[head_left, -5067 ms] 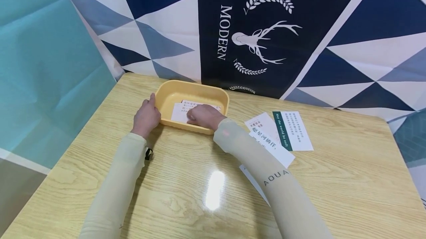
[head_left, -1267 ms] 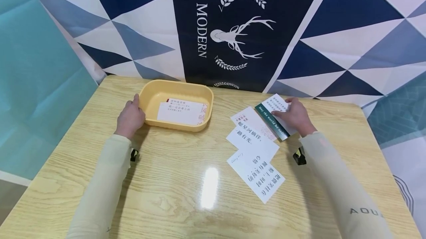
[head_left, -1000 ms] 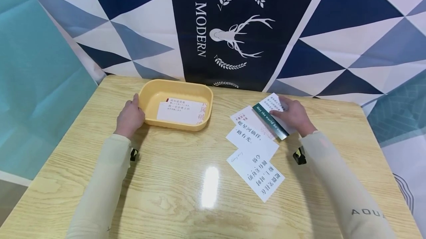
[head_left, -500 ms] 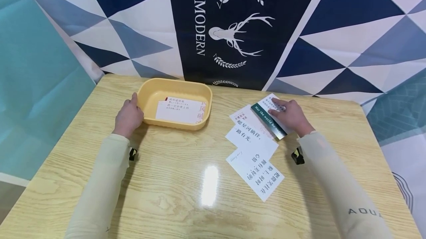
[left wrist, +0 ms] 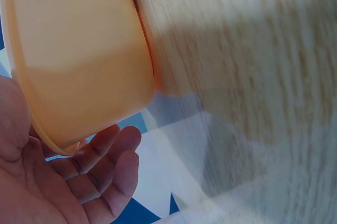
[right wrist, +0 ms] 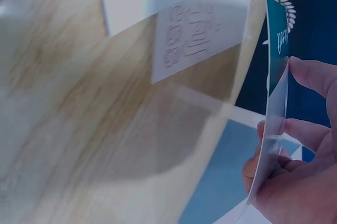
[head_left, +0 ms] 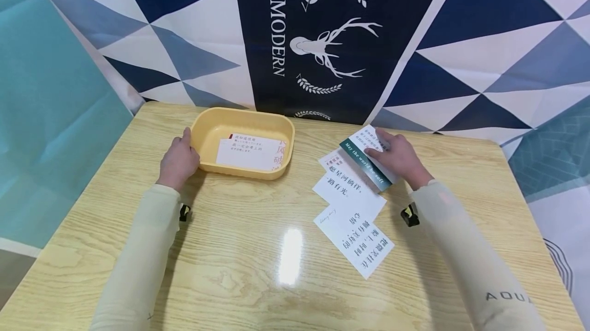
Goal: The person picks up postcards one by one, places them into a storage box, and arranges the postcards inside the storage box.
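Note:
My left hand (head_left: 178, 161) holds the left end of a yellow plastic bin (head_left: 220, 168). In the left wrist view, curled fingers (left wrist: 102, 174) sit by the bin's rim (left wrist: 39, 129); the thumb is partly out of frame. Inside the bin lie white printed cards (head_left: 246, 154), overlapping. My right hand (head_left: 403, 159) pinches a green-and-white postcard (head_left: 366, 165) printed "May the world be soft". That postcard is raised off the table in the right wrist view, between thumb and fingers (right wrist: 310, 74). Below it lie a card with red print (head_left: 331, 161) and a card with black characters (head_left: 348, 190).
Another white card (head_left: 355, 241) lies nearest the front, partly under the black-lettered one. The wood-grain table (head_left: 230, 269) backs onto a patterned cloth (head_left: 207, 49) with a deer print. A teal cloth (head_left: 55, 116) hangs at the left.
My right hand has left the bin, taken hold of the green-and-white postcard and raised it slightly, moving it left. The left hand still holds the bin's end. The view has shifted right.

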`<state>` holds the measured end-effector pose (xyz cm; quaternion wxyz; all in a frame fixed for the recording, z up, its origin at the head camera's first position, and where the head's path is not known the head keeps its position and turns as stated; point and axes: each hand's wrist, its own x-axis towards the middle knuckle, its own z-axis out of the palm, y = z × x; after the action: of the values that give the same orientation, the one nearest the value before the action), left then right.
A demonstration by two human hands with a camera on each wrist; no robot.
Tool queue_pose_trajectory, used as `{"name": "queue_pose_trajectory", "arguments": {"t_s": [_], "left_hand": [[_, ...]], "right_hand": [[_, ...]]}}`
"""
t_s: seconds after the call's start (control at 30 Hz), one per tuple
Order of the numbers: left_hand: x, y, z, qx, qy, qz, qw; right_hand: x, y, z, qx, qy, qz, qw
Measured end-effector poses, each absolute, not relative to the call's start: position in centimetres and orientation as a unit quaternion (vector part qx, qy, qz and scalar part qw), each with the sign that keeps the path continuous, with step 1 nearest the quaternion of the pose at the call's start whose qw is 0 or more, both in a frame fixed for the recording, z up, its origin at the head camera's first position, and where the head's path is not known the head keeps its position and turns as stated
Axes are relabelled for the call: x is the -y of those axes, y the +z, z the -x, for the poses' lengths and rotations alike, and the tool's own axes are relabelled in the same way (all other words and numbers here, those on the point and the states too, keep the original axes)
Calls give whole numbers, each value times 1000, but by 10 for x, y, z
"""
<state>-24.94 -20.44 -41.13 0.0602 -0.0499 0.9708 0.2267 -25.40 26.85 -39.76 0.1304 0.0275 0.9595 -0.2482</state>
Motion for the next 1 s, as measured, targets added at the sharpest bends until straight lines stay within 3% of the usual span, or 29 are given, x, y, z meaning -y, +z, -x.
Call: {"name": "queue_pose_trajectory", "arguments": {"t_s": [1.0], "left_hand": [[204,-411,250,-970,232,51,61]], "right_hand": [[-224,-383,266,-961,-246,42,120]]}}
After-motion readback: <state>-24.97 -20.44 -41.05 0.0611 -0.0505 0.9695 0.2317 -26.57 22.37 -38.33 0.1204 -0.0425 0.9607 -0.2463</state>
